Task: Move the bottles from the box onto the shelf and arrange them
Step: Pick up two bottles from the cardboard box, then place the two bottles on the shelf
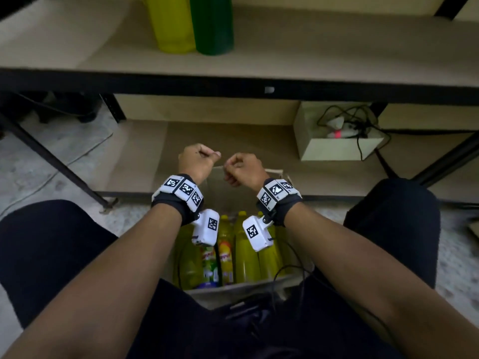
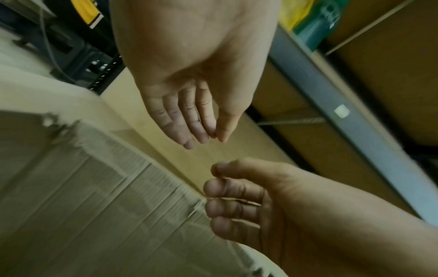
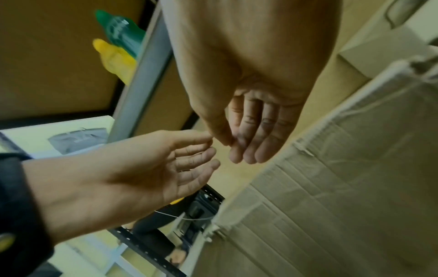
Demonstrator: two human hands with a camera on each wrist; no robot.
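Both hands hover empty above the far flap of the cardboard box (image 1: 220,187), the left hand (image 1: 197,161) and right hand (image 1: 243,169) loosely curled, fingertips near each other. Yellow bottles (image 1: 246,252) stand in the box; a yellow bottle (image 1: 171,24) and green bottle (image 1: 212,24) stand side by side on the shelf (image 1: 337,50).

At the top of the frame a yellow bottle (image 1: 172,24) and a green bottle (image 1: 212,24) stand on the beige, black-edged shelf (image 1: 337,47). Lower centre, yellow bottles (image 1: 246,252) fill the brown box (image 1: 233,294). Black-and-white checked markers cover the wristbands (image 1: 181,189).
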